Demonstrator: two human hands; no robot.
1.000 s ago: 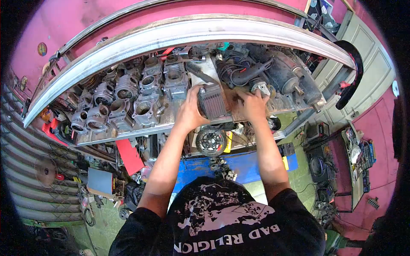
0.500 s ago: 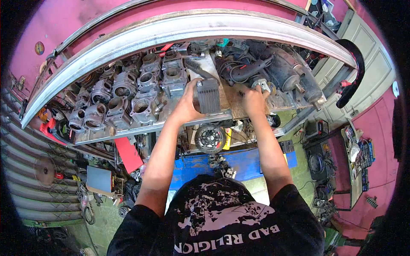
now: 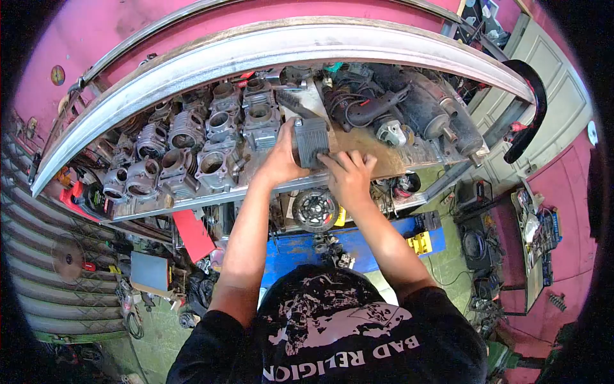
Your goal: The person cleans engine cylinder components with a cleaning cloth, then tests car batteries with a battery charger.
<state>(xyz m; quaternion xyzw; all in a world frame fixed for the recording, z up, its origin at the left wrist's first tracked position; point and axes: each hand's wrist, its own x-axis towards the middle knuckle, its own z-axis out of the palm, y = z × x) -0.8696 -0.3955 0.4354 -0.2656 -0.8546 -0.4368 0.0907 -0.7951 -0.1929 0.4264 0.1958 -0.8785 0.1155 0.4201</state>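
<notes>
A small dark grey finned radiator [image 3: 311,142] stands at the front of the shelf board. My left hand [image 3: 281,165] is wrapped round its left side and lower edge. At its lower right corner, the fingertips of my right hand [image 3: 350,174] touch or nearly touch it, with the other fingers spread over the wooden board [image 3: 377,150]. A black-bristled brush [image 3: 293,101] lies just behind the radiator. To the right of my right hand rests a round silver metal part [image 3: 390,132], beside a dark angle grinder [image 3: 377,110].
Several metal engine cylinders [image 3: 211,163] crowd the shelf's left half. Dark exhaust mufflers [image 3: 427,115] lie on the right. A white curved rail [image 3: 307,40] spans the view above the shelf. Below it are a round wheel-like part [image 3: 315,210] and a blue bench [image 3: 294,251].
My right hand has left the silver metal part and moved left to the radiator's lower corner. My left hand stays on the radiator, which looks slightly more tilted.
</notes>
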